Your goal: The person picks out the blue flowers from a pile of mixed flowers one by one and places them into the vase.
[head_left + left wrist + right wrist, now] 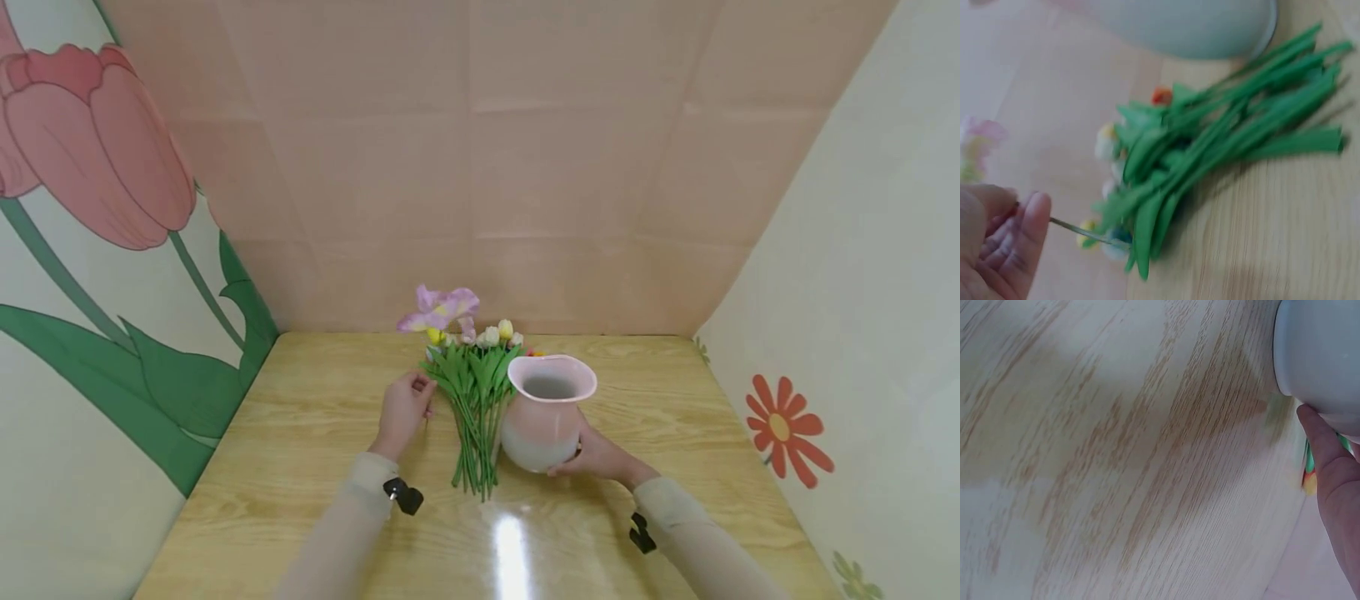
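Left hand (402, 410): fingertips nipped together, and they've got a thin stem (1088, 236), just left of centre!
Right hand (597, 457): curled round the vase's (542, 435) lower side, right of centre.
Between them: a leafy flower bundle (474, 375) on the tabletop (322, 417), purple flower (441, 312) above it.
Vase: pink over pale grey, flared rim, mouth facing up.
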{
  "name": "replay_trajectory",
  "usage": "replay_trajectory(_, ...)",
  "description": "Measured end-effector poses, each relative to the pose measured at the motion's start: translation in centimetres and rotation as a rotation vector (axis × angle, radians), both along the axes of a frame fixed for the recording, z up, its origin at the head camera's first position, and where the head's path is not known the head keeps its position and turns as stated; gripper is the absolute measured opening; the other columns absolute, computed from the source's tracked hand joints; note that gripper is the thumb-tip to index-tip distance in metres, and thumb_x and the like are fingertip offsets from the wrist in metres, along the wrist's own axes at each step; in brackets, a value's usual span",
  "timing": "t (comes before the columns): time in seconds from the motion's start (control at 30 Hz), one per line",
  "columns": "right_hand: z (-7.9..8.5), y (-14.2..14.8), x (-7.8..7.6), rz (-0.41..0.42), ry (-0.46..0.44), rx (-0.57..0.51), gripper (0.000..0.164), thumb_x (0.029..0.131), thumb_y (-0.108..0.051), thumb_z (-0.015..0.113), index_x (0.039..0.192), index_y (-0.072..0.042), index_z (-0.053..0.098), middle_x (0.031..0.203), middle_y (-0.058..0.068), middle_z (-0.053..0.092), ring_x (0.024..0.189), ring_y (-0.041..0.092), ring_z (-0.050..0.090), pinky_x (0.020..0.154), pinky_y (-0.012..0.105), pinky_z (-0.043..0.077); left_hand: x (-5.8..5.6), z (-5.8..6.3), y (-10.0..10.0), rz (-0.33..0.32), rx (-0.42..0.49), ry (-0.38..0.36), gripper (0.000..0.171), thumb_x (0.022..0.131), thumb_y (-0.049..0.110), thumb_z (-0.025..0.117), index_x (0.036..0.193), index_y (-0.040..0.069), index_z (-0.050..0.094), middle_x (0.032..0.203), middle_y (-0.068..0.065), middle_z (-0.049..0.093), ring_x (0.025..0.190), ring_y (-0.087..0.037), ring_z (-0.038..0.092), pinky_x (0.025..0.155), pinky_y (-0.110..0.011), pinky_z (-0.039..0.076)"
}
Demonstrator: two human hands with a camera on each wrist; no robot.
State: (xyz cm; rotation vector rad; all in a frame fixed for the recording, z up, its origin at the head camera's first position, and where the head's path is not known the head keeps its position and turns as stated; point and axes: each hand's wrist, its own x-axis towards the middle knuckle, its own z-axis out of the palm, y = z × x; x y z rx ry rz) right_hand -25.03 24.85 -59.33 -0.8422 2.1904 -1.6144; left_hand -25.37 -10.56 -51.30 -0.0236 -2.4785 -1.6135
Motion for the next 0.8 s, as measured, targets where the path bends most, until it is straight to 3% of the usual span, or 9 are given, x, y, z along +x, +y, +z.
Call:
replay_trajectory(0.13,0.2,0.0,0.1,-0.011,-0.005,0.015,0.111,0.061,-0.012,0.086,0.143,-0.026,0.013,0.135,0.004,0.04,0.118,0.023,0.047,0.095,0.031,0.039,-0.8,0.1,-2.2,0.098,-0.006,0.07,0.009,0.09,0.009,0.059,0.091,0.0,0.059,0.075,-0.01,0.059,0.055,-0.021,0.061,0.05,-0.028,0.052)
replay_trajectory(0.3,0.0,0.1,0.0,0.002,0.006,0.014,0.111,0.062,-0.012,0.086,0.144,-0.026,0.012,0.136,0.004,0.039,0.118,0.024,0.046,0.097,0.03,0.037,-1.7,-0.9,-4.9,0.187,-0.043,-0.009,0.011,0.091,0.006,0.057,0.096,-0.003,0.059,0.082,-0.015,0.06,0.056,-0.018,0.061,0.052,-0.029,0.053)
replay_trajectory(0.47,0.0,0.3,-0.1,0.011,0.016,0.011,0.111,0.062,-0.011,0.086,0.144,-0.026,0.012,0.135,0.004,0.039,0.117,0.024,0.047,0.096,0.031,0.039,-2.4,-2.6,-6.8,0.232,-0.222,-0.133,0.009,0.092,0.008,0.055,0.094,0.0,0.058,0.076,-0.014,0.063,0.054,-0.017,0.059,0.048,-0.028,0.049)
replay_trajectory(0.57,0.0,0.3,-0.1,0.004,0.019,0.02,0.111,0.062,-0.012,0.086,0.144,-0.027,0.012,0.135,0.003,0.039,0.117,0.024,0.047,0.095,0.032,0.039,-2.4,-3.4,-7.7,0.257,-0.352,-0.186,0.01,0.091,0.009,0.055,0.089,0.001,0.06,0.076,-0.012,0.063,0.062,-0.021,0.06,0.055,-0.033,0.048)
replay_trajectory(0.7,-0.1,0.2,-0.2,0.008,0.017,0.024,0.111,0.062,-0.011,0.086,0.144,-0.028,0.011,0.136,0.003,0.039,0.119,0.024,0.046,0.097,0.031,0.038,-2.2,-4.3,-8.6,0.265,-0.475,-0.203,0.015,0.087,0.005,0.053,0.078,-0.002,0.062,0.076,-0.014,0.064,0.071,-0.029,0.061,0.064,-0.043,0.048)
replay_trajectory(0.8,0.0,0.2,-0.1,0.016,0.007,0.016,0.111,0.063,-0.01,0.085,0.144,-0.029,0.011,0.137,0.002,0.038,0.12,0.024,0.045,0.098,0.03,0.036,-2.0,-5.2,-8.9,0.249,-0.535,-0.195,0.018,0.084,0.003,0.055,0.069,-0.003,0.062,0.071,-0.017,0.064,0.068,-0.033,0.062,0.061,-0.046,0.049)
